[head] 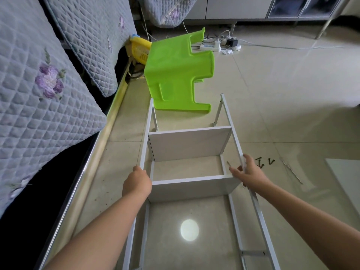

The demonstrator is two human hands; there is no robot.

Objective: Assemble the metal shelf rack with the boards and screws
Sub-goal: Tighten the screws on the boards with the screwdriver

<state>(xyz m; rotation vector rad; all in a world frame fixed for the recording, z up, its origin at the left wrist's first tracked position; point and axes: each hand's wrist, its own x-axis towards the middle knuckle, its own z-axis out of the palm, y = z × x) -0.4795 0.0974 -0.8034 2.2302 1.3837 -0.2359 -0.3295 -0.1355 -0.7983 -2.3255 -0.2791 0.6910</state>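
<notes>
You have open floor point(282, 106) on the right; loose screws point(266, 162) lie there, the sofa point(39, 106) walls your left, the green stool point(175, 75) blocks ahead.

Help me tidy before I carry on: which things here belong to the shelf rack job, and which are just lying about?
For the job:
- metal frame, held by left hand and right hand
- far board
- near board
- loose screws
- spare board

Lying about:
- green plastic stool
- yellow basket
- power strip
</notes>
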